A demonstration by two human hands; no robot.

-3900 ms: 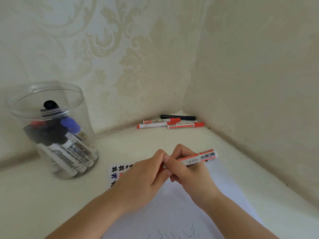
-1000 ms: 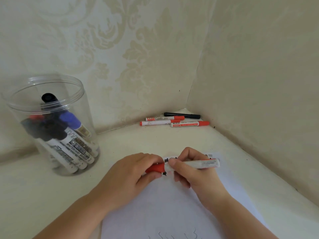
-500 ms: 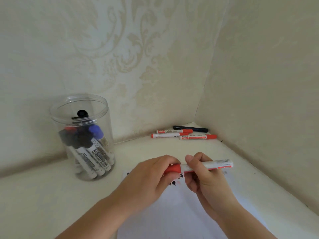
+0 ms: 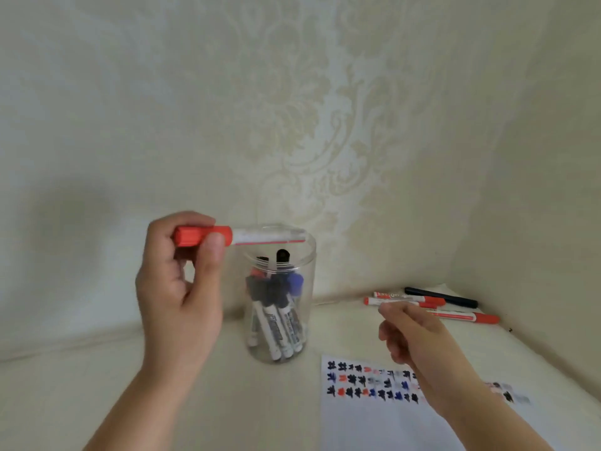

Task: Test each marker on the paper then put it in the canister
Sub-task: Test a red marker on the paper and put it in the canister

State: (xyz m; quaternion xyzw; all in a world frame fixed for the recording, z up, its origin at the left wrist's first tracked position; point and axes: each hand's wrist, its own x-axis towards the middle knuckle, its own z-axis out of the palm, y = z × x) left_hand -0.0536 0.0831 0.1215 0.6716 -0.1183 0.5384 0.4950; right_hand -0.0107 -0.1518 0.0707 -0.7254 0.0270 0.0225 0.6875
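Observation:
My left hand (image 4: 182, 288) pinches the red cap end of a white marker (image 4: 260, 236), which lies level with its barrel over the rim of the clear canister (image 4: 302, 320). Several capped markers (image 4: 276, 307) with black, blue and red caps stand inside the canister. My right hand (image 4: 413, 333) hovers to the right with loosely curled fingers and holds nothing. The white paper (image 4: 383, 418) lies under it, with rows of black, red and blue test marks (image 4: 367, 382).
Three red-capped markers (image 4: 455, 315) and a black pen (image 4: 442, 297) lie in the back right corner of the pale surface. Patterned walls close off the back and the right side.
The cap went back on the marker. My right hand let go of it. My left hand carried it up and left over the canister, and the view turned left.

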